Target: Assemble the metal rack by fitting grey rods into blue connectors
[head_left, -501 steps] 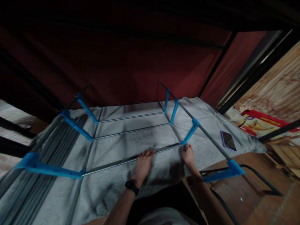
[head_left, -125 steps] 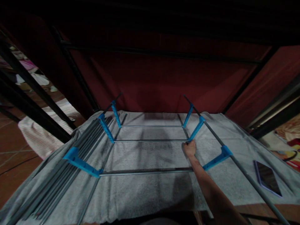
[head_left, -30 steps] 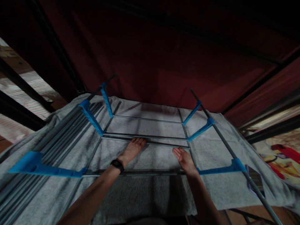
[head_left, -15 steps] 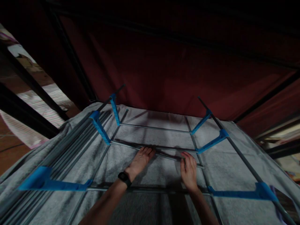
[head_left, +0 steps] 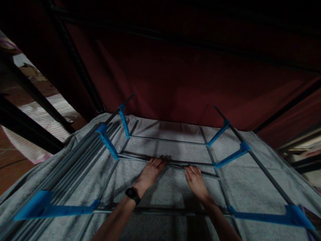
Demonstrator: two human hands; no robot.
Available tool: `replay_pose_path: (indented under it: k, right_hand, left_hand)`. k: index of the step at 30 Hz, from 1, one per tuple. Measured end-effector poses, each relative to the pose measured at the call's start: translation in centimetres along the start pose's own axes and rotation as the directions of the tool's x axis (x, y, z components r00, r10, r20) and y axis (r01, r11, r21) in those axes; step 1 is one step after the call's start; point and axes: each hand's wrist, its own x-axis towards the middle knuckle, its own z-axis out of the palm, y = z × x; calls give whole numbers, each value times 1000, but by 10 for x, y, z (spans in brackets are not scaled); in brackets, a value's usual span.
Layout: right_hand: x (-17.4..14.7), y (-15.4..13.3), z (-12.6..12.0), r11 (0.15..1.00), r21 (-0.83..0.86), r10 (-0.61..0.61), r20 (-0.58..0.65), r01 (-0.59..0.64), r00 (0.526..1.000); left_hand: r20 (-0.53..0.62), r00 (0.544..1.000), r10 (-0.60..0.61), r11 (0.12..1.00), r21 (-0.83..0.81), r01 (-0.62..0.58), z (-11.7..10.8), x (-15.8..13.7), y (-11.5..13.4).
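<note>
Several grey tubes (head_left: 72, 170) lie bundled at far left on the grey cloth (head_left: 168, 192). Next, the left hand (head_left: 149, 172) (black band (head_left: 132, 195) on that wrist) is palm-down over a slanted loose tube (head_left: 210, 175), fingers together; can't tell if it's gripping. Right hand (head_left: 196, 180) covers more of it, grip unclear too. Tube's right end sits near a blue bracket (head_left: 230, 159).
</note>
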Motion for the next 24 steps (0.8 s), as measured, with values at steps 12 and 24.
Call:
replay_pose_path:
  k: [12, 24]
  right_hand:
    - [26, -9, -11, 983, -175, -58, 30, 62, 998]
    - [70, -19, -8, 961, -246, -91, 137, 123, 986]
  left_hand:
    - [-3, 1000, -24, 997, 71, 24, -9, 6, -13]
    - [-80, 995, -65, 987, 139, 76, -22, 33, -41]
